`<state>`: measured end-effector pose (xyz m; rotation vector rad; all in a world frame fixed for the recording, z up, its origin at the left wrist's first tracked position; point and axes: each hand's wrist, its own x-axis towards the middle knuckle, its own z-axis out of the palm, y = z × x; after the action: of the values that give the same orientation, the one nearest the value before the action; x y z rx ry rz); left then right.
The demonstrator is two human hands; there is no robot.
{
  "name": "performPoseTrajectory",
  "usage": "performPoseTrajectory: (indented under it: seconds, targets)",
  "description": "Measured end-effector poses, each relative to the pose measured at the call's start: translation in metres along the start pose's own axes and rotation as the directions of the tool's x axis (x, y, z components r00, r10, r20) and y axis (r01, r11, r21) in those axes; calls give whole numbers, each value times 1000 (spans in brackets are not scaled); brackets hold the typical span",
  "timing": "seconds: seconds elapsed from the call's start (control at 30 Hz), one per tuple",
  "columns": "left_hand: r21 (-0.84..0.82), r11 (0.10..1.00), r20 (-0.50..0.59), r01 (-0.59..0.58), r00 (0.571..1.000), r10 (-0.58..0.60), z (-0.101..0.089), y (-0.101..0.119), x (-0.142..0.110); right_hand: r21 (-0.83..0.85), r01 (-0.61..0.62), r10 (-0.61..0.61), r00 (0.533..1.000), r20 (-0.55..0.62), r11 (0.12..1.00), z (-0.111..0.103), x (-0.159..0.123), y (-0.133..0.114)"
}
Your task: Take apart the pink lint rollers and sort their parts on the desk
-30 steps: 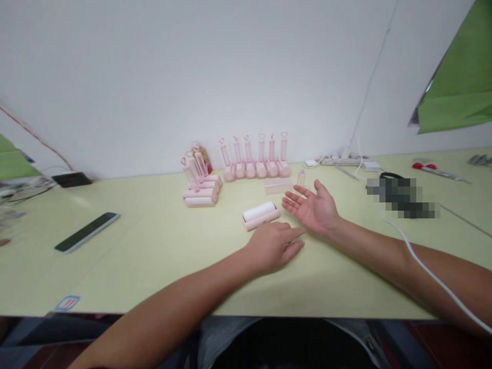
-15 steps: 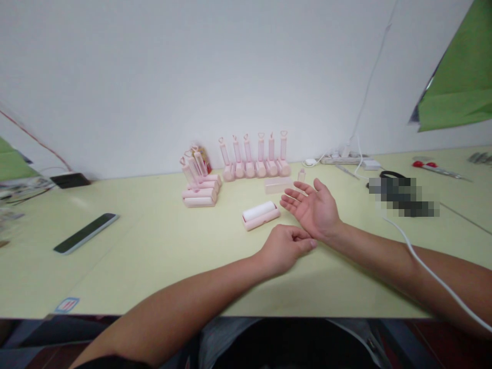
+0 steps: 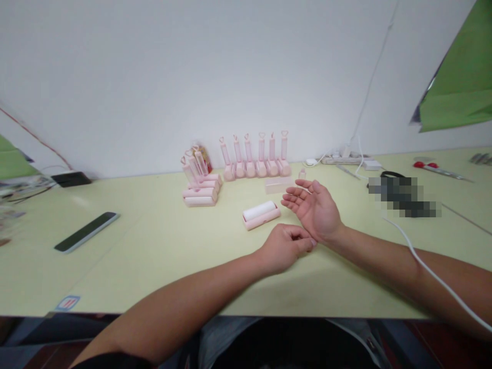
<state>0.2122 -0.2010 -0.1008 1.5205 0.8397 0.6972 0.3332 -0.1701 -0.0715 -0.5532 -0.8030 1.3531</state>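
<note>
My left hand (image 3: 282, 248) rests on the table with its fingers drawn together. Its thumb and finger tips meet the heel of my right hand (image 3: 315, 212); anything between them is hidden. Palm up, my right hand has its fingers apart and slightly curled, with nothing in it. Just left of it lies a pink lint roller (image 3: 261, 220) with a white roll showing. Behind my right fingers are a translucent pink cover (image 3: 279, 185) and a small clear pink piece (image 3: 302, 174), partly hidden.
Several pink lint rollers with raised handles (image 3: 261, 166) line the wall, with more at left (image 3: 200, 197). A phone (image 3: 87, 232) lies left. At right are a power strip (image 3: 344, 160), red-handled scissors (image 3: 442, 170), a blurred-out dark object (image 3: 403, 197) and a white cable (image 3: 442, 279).
My left hand has moved right and its fingers have closed against the heel of my right hand. My right hand has turned slightly. The lint rollers have stayed put.
</note>
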Motion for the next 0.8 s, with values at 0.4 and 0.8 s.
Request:
performPoseTrajectory:
  seconds: [0.4, 0.8]
  targets:
    - [191, 978, 459, -86, 888, -11, -10, 16, -19, 233, -200, 205, 979, 2, 952, -16, 14, -3]
    - [203, 912, 50, -356, 934, 353, -33, 27, -17, -395, 135, -108, 990, 91, 908, -38, 25, 15]
